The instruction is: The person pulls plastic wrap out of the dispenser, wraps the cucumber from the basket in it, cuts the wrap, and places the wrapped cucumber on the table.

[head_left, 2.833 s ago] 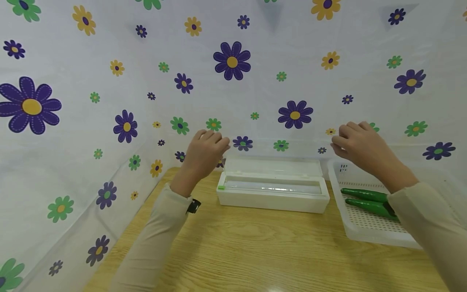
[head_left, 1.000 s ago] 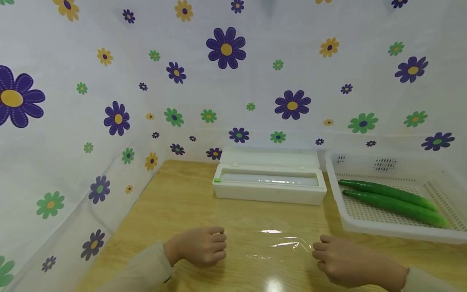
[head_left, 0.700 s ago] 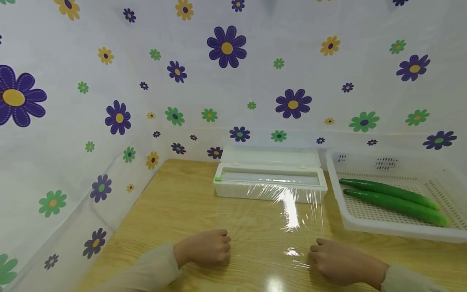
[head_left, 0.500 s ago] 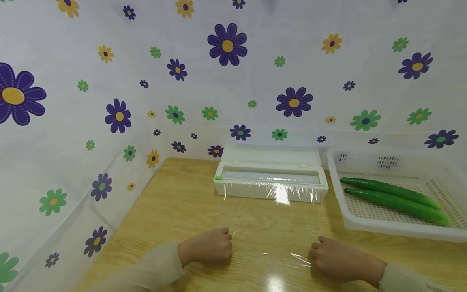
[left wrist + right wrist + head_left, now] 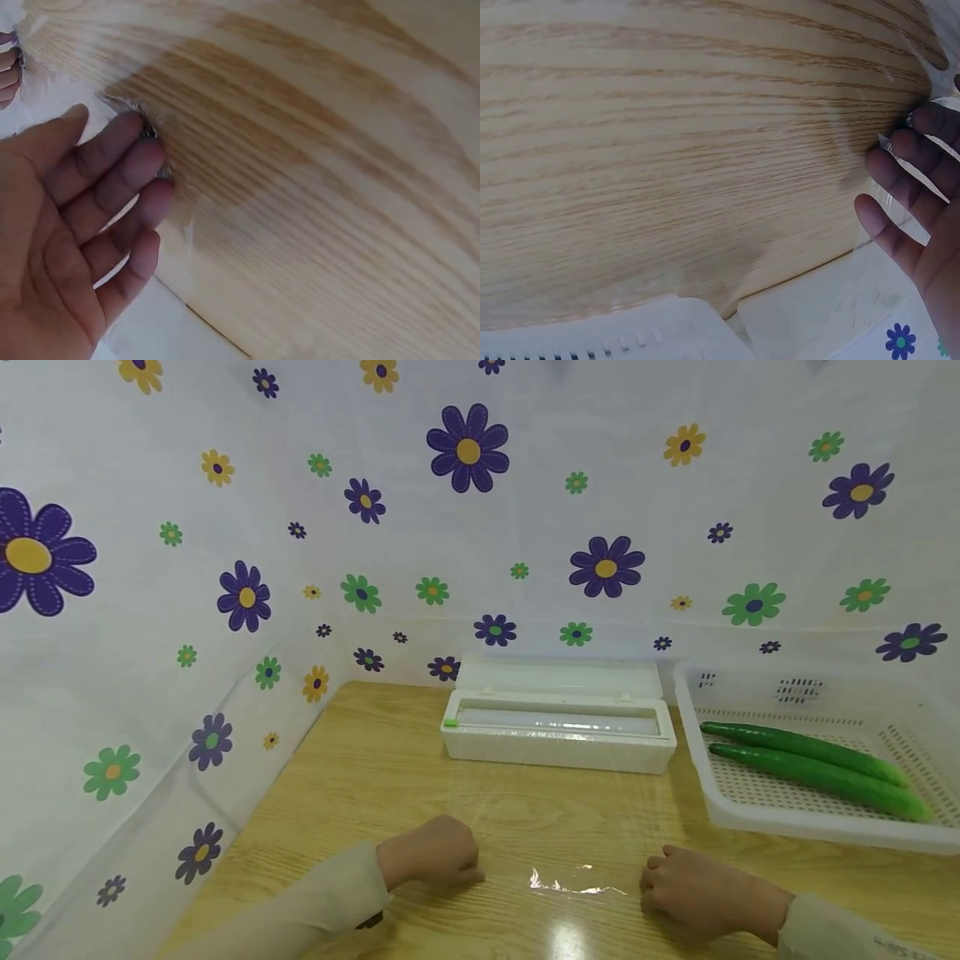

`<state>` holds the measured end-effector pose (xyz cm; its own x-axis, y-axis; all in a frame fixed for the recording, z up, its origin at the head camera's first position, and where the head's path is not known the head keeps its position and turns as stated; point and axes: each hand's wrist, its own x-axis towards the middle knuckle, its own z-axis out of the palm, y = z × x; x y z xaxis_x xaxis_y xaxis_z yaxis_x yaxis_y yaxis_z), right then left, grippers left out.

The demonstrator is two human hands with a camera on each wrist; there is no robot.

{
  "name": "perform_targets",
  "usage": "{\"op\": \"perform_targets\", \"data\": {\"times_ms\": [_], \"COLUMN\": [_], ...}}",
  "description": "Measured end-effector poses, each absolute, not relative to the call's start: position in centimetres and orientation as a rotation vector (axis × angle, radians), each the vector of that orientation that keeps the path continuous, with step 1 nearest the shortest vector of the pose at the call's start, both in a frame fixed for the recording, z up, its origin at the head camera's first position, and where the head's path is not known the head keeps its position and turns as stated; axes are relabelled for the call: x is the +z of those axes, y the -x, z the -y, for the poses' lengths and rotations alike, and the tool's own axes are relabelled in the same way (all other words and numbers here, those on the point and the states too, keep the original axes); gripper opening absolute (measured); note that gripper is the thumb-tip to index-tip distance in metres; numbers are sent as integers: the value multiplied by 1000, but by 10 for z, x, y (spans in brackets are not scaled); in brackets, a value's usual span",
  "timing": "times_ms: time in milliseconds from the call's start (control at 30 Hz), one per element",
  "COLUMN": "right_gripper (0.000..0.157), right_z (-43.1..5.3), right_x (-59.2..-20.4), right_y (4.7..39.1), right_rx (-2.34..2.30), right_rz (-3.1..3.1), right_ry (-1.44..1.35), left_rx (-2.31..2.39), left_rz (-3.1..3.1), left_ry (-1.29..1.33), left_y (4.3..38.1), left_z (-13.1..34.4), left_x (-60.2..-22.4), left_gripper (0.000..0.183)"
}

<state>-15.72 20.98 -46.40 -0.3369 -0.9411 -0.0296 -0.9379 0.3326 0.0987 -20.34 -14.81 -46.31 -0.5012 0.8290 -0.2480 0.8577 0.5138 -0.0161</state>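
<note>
A sheet of clear plastic wrap [image 5: 577, 888] stretches over the wooden table toward me from the white wrap dispenser [image 5: 558, 753], whose lid stands up at the back. At the near left corner of the sheet is my left hand [image 5: 435, 852]. In the left wrist view its fingers [image 5: 124, 176] are loosely bent, the thumb stands apart from them, and film lies crumpled by the fingertips. My right hand [image 5: 697, 893] grips the near right corner with curled fingers. In the right wrist view, film gathers at the fingertips [image 5: 911, 150] of that hand; its thumb is mostly hidden.
A white perforated basket [image 5: 817, 839] stands at the right, with two green cucumbers [image 5: 817, 768] lying in it. The roll [image 5: 555, 721] sits inside the dispenser, and a green tab [image 5: 450, 723] marks its left end. A flower-patterned sheet [image 5: 525, 527] hangs behind and at the left.
Both hands came down from above the dispenser, drawing the wrap toward me over the table. Lately the left hand has turned, its thumb now showing below; the right hand has barely moved.
</note>
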Motion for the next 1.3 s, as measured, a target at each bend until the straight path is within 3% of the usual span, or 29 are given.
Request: {"op": "perform_targets", "data": {"times_ms": [267,467,567,900,1200,1300], "right_gripper": [13,34,40,26,24,25], "right_z": [-205,-204,-204,-206,-215,-216], "right_x": [-466,-468,-467,-458,-460,-462], "right_y": [155,153,152,156,149,146], "right_rx": [-188,-123,-211,-153,-136,-161], "right_rz": [2537,2511,2500,2494,2783,2736], "right_ry": [-1640,-1598,-1630,-1562,-1443,-1443], "left_rx": [-234,-188,-182,-232,-350,-336], "left_rz": [-2598,-2571,-2551,-2534,-2534,-2539], "left_ry": [-1481,-1521,-1538,-1719,-2007,-2074], "left_y": [201,199,200,206,204,202], "left_z": [140,136,135,129,98,86], "left_x": [-470,-468,-467,-469,-461,-465], "left_gripper": [18,57,63,71,36,32]}}
